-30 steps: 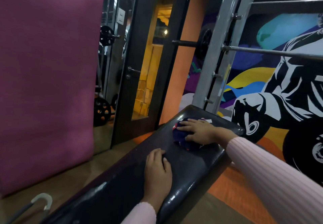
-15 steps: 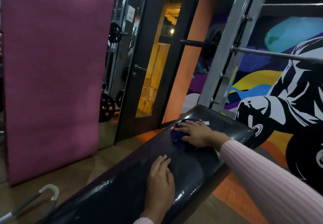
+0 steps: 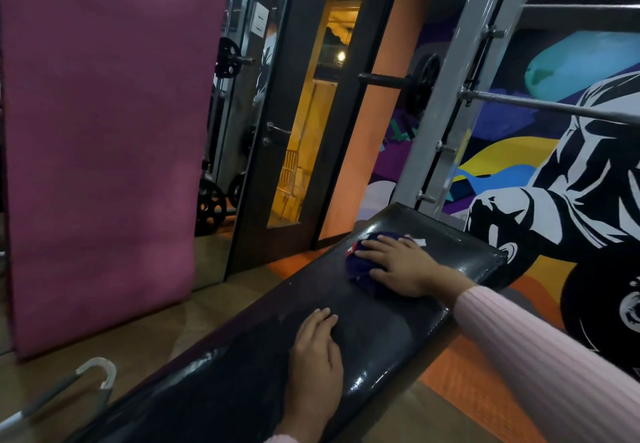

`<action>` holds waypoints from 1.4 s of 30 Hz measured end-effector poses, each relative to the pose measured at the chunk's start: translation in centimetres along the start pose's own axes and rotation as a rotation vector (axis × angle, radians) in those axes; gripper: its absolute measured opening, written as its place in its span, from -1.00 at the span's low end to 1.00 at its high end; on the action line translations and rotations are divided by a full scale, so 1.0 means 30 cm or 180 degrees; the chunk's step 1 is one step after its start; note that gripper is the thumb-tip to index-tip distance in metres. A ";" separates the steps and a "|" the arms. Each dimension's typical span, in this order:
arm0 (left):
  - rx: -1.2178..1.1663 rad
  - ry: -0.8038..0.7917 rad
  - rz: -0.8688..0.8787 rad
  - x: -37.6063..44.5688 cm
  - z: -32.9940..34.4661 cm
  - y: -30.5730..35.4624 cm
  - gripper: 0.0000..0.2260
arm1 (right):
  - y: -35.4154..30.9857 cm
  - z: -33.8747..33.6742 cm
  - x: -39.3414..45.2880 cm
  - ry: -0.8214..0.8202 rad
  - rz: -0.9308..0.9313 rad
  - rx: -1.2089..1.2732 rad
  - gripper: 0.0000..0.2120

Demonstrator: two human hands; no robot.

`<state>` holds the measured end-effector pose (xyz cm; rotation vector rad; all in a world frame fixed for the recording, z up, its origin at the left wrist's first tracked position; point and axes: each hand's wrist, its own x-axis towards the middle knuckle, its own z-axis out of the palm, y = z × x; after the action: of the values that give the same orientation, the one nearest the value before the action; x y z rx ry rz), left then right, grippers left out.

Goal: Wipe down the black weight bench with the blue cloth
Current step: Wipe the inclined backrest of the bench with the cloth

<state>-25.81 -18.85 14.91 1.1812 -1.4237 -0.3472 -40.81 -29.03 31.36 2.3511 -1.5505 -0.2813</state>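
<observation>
The black weight bench (image 3: 457, 252) runs from the bottom left up to the middle right, its padding shiny. Near its far end lies the bunched blue cloth (image 3: 360, 264), with red and white bits at its edge. My right hand (image 3: 398, 264) presses flat on top of the cloth, fingers pointing left. My left hand (image 3: 317, 359) rests palm down on the bench padding nearer to me, fingers together, holding nothing. Both sleeves are pale pink.
A purple mat (image 3: 104, 131) hangs at the left. A dark door (image 3: 294, 124) stands behind the bench. A grey rack upright (image 3: 446, 107) with a barbell (image 3: 554, 107) rises beyond the bench's far end. A curved grey handle (image 3: 97, 370) sits at bottom left. An orange floor mat (image 3: 478, 394) lies to the right.
My right hand with the cloth has stayed near the bench's far end. My left hand has hardly moved on the padding. The view has drifted a little.
</observation>
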 end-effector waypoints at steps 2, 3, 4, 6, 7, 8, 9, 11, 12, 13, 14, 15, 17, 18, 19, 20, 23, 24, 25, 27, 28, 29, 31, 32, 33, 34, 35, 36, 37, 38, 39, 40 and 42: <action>0.0029 -0.0008 -0.0011 -0.001 0.000 0.002 -0.64 | -0.002 -0.001 0.048 0.0033 0.0307 -0.0004 -0.49; 0.0042 -0.0002 -0.0005 -0.002 0.000 0.001 -0.64 | -0.033 0.004 0.076 0.0014 0.0363 0.0023 -0.48; 0.0044 0.0005 0.0003 -0.001 0.000 0.000 -0.64 | -0.078 0.014 0.101 -0.0013 0.0345 0.0054 -0.47; 0.0032 0.0001 -0.0036 -0.002 -0.001 0.005 -0.65 | -0.186 0.043 0.127 -0.0052 0.0099 0.0059 -0.46; 0.0017 0.0000 -0.0071 -0.002 -0.002 0.008 -0.65 | -0.231 0.057 0.126 -0.0075 -0.0088 0.0033 -0.47; 0.0017 0.0010 -0.0096 0.000 -0.003 0.008 -0.65 | -0.259 0.069 0.118 -0.0119 -0.0277 0.0014 -0.48; 0.0037 0.0022 -0.0108 0.000 -0.004 0.008 -0.65 | -0.265 0.072 0.104 -0.0191 -0.0451 0.0022 -0.49; 0.0079 0.0024 -0.0081 0.001 -0.004 0.005 -0.65 | -0.224 0.048 0.072 -0.0389 -0.0675 0.0153 -0.51; 0.0074 0.0023 -0.0063 0.001 -0.004 0.003 -0.65 | -0.188 0.026 0.061 -0.0479 -0.0716 0.0241 -0.51; 0.0065 0.0017 -0.0053 0.000 -0.004 0.003 -0.65 | -0.150 0.002 0.054 -0.0531 -0.0676 0.0328 -0.52; 0.0053 0.0006 -0.0055 0.000 -0.005 0.004 -0.65 | -0.117 -0.018 0.054 -0.0521 -0.0561 0.0386 -0.52; 0.0033 0.0006 -0.0063 -0.001 -0.006 0.005 -0.65 | -0.100 -0.027 0.059 -0.0464 -0.0420 0.0368 -0.52; -0.0002 0.0003 -0.0072 -0.002 -0.009 0.006 -0.65 | -0.126 -0.009 0.074 -0.0365 -0.0154 0.0185 -0.50; -0.0005 -0.0011 -0.0072 -0.003 -0.011 0.008 -0.65 | -0.159 0.013 0.080 -0.0331 -0.0079 0.0105 -0.49; -0.0006 -0.0027 -0.0081 -0.006 -0.013 0.011 -0.65 | -0.195 0.037 0.079 -0.0293 -0.0080 0.0051 -0.48; 0.0002 -0.0043 -0.0085 -0.005 -0.015 0.012 -0.66 | -0.229 0.057 0.072 -0.0254 -0.0163 0.0023 -0.48; 0.0100 -0.0076 -0.0084 0.001 -0.016 0.015 -0.69 | -0.249 0.075 0.006 -0.0242 -0.0519 -0.0002 -0.51; 0.0113 -0.0085 -0.0093 0.002 -0.017 0.019 -0.69 | -0.225 0.065 -0.018 -0.0271 -0.0563 0.0015 -0.51; 0.0103 -0.0100 -0.0108 0.002 -0.022 0.025 -0.69 | -0.192 0.051 -0.039 -0.0314 -0.0564 0.0026 -0.51; 0.0114 -0.0193 -0.0100 -0.007 -0.031 0.030 -0.67 | -0.109 0.020 -0.063 -0.0363 -0.0395 -0.0012 -0.49; 0.0182 -0.0286 -0.0068 -0.017 -0.036 0.028 -0.65 | -0.072 0.010 -0.067 -0.0347 -0.0234 -0.0066 -0.47; 0.0316 -0.0425 -0.0028 -0.029 -0.041 0.026 -0.63 | -0.047 0.005 -0.065 -0.0316 -0.0056 -0.0126 -0.45; 0.0680 -0.0701 0.0051 -0.048 -0.047 0.020 -0.59 | -0.054 0.011 -0.065 -0.0250 0.0228 -0.0219 -0.43; 0.0838 -0.0784 0.0070 -0.053 -0.049 0.017 -0.58 | -0.085 0.026 -0.071 -0.0199 0.0276 -0.0248 -0.43; 0.0940 -0.0827 0.0074 -0.053 -0.052 0.016 -0.57 | -0.125 0.045 -0.081 -0.0133 0.0251 -0.0257 -0.43; 0.0978 -0.0848 0.0063 -0.056 -0.056 0.019 -0.57 | -0.165 0.066 -0.103 -0.0062 0.0151 -0.0253 -0.43; 0.0968 -0.0846 0.0061 -0.058 -0.061 0.020 -0.57 | -0.195 0.087 -0.128 0.0001 0.0000 -0.0236 -0.44; 0.0922 -0.0826 0.0054 -0.066 -0.069 0.021 -0.58 | -0.210 0.104 -0.160 0.0042 -0.0165 -0.0218 -0.44; 0.0871 -0.0795 0.0047 -0.076 -0.080 0.019 -0.58 | -0.206 0.115 -0.189 0.0061 -0.0314 -0.0196 -0.44; 0.0831 -0.0762 0.0041 -0.089 -0.095 0.016 -0.58 | -0.190 0.114 -0.219 0.0068 -0.0414 -0.0158 -0.43; 0.0819 -0.0746 0.0033 -0.103 -0.109 0.013 -0.58 | -0.163 0.105 -0.243 0.0077 -0.0442 -0.0113 -0.43; 0.0817 -0.0752 0.0017 -0.116 -0.123 0.009 -0.58 | -0.132 0.093 -0.258 0.0106 -0.0393 -0.0076 -0.43; 0.0785 -0.0832 -0.0030 -0.133 -0.145 0.008 -0.57 | -0.079 0.065 -0.263 0.0188 -0.0088 -0.0069 -0.46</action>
<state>-22.95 -13.76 13.98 1.3796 -1.7259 -0.3492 -42.53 -21.19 28.64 2.3440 -1.4818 -0.2317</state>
